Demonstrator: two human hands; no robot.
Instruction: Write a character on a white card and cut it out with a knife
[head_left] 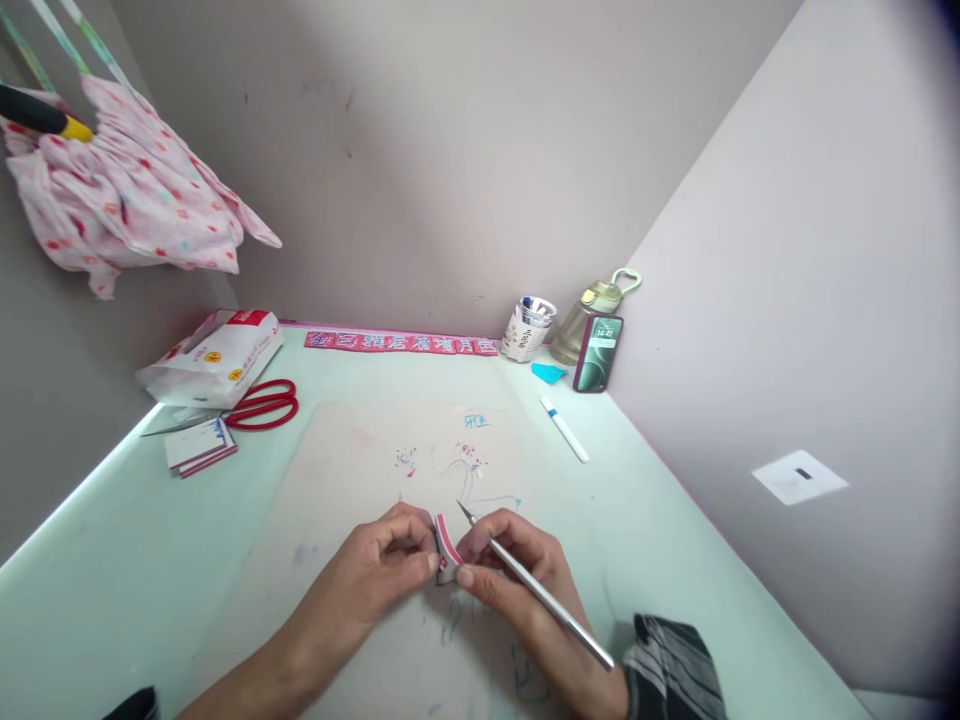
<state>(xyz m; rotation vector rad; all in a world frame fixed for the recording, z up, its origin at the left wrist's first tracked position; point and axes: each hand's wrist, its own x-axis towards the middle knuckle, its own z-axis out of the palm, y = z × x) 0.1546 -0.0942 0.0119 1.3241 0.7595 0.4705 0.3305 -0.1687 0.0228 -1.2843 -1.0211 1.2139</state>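
Note:
A small curved piece, white with a red-pink layer along its edge, is held between my two hands. My left hand pinches its left side between thumb and fingers. The fingertips of my right hand grip the other side. A silver craft knife also lies in my right hand, its blade pointing up and away from me beside the piece. Under both hands is a pale worn sheet with blue pen marks. Little blue and red crumbs are scattered beyond my fingers.
Red-handled scissors and stacked white cards lie left, beside a tissue pack. A row of pink character tiles lines the back. Right stand a can, bottle and phone, near a white pen.

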